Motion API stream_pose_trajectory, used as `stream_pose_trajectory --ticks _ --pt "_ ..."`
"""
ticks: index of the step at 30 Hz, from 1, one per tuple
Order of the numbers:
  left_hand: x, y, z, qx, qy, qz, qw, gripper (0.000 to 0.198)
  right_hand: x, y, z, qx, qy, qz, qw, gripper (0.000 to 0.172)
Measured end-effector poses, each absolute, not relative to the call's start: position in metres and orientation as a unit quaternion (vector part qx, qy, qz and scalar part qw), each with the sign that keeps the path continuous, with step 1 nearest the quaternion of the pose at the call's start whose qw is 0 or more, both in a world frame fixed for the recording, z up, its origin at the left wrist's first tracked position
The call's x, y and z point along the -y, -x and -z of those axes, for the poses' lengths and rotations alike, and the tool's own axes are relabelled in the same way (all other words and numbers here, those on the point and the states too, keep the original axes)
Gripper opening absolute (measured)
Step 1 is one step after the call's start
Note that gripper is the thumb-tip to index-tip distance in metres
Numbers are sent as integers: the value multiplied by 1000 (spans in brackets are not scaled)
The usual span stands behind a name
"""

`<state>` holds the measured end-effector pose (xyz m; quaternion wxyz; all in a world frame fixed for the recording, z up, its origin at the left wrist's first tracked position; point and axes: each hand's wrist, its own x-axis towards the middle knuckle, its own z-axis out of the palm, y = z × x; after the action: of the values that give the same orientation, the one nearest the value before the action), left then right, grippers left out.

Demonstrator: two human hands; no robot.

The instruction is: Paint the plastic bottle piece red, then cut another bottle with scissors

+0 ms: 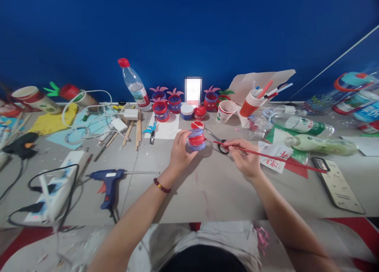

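My left hand [181,150] grips a small round cup painted red and purple [196,140] from its left side, above the middle of the table. In my right hand [245,158] is a long red paintbrush [275,158], held like a pen. The brush tip points left and meets or nearly meets the cup's right side; exact contact I cannot tell. Just behind the cup are a red paint lid [197,124], an open red paint jar [200,113] and a white-lidded paint jar [187,111]. Scissors [222,146] lie partly behind the brush.
A blue glue gun [111,185] and a power strip [57,187] with cables lie left. Painted cups [160,112] and a bottle [135,86] stand at the back. A paper cup [226,111], a cup of pens [251,104], plastic bottles [309,126] and a phone [339,185] are right.
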<state>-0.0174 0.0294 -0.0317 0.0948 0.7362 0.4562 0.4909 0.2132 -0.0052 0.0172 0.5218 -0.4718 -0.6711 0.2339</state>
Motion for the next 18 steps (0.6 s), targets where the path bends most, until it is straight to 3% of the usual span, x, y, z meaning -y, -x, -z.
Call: stream_pose_trajectory --ticks 10,18 --pt "-26 16 29 -476 -736 -474 80 69 17 -197 -28 748 395 -117 520 23" --pt "-27 14 33 -462 -741 -483 64 70 21 -193 -29 730 378 -214 528 18"
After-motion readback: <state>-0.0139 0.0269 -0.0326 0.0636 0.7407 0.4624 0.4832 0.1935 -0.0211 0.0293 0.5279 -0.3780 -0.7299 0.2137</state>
